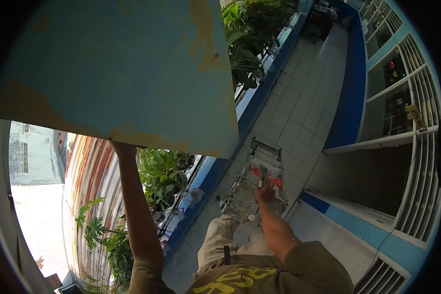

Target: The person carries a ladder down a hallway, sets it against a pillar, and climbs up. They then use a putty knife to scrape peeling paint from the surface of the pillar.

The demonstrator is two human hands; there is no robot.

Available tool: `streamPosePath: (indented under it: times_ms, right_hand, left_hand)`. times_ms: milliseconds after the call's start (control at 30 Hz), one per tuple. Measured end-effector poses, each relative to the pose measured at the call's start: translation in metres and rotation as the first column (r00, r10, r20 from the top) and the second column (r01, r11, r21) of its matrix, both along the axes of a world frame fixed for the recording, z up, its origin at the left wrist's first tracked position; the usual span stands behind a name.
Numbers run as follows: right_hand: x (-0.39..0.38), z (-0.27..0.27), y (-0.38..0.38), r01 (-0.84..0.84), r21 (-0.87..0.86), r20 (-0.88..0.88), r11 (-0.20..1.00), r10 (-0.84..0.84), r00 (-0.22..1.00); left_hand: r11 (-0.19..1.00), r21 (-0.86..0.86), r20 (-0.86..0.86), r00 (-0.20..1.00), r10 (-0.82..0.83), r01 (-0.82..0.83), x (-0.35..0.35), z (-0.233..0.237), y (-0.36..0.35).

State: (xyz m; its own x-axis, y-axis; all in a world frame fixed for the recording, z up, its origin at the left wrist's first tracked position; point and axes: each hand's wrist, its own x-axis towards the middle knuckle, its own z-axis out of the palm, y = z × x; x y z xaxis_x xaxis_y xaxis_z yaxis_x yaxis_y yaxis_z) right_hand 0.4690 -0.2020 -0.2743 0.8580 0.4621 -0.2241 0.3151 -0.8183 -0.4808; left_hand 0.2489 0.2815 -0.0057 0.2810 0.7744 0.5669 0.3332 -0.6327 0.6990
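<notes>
Above me hangs a large blue-green painted surface (pixel 127 73) with tan patches along its edges. My left hand (pixel 124 148) is raised to its lower edge; the fingers are mostly hidden there. Lower down, my right hand (pixel 265 193) is closed around what looks like a putty knife (pixel 263 174), its blade pointing away from me. Below that hand is a stained stepladder (pixel 279 172) with red marks near its top, standing between me and the tiled floor.
A white-tiled walkway (pixel 299 103) runs ahead. Potted plants (pixel 159 176) line the blue-edged ledge (pixel 201 196) at left, before a rusty corrugated sheet (pixel 93 171). Louvred windows (pixel 389 110) and a dark doorway (pixel 367 171) are at right.
</notes>
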Motion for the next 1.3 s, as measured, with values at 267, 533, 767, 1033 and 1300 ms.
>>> streamPosePath:
  times_ms: [267,533,767,1033,1300]
  right_hand:
    - [0.0,-0.005,-0.001,-0.067,-0.064,0.049,0.996,0.07,0.996]
    - [0.0,-0.005,0.001,-0.094,-0.093,0.035,0.991,0.098,0.995]
    - [-0.001,-0.02,-0.004,-0.112,-0.135,0.078,0.985,0.123,0.989]
    - [0.008,0.002,-0.001,-0.109,-0.113,0.039,0.988,0.114,0.993]
    - [0.031,0.006,0.048,-0.12,-0.048,0.024,0.992,0.121,0.992]
  left_hand:
    - [0.632,0.757,-0.579,0.619,0.53,0.166,-0.047,-0.039,0.039]
    - [0.983,0.168,-0.194,0.976,0.104,-0.071,0.009,-0.004,-0.001]
    - [0.98,-0.18,0.35,0.925,0.148,-0.089,0.068,0.059,-0.051]
    - [0.912,-0.38,0.416,0.852,0.318,-0.155,0.094,0.071,-0.068]
    - [0.887,-0.414,0.393,0.839,0.377,-0.205,0.102,0.092,-0.089]
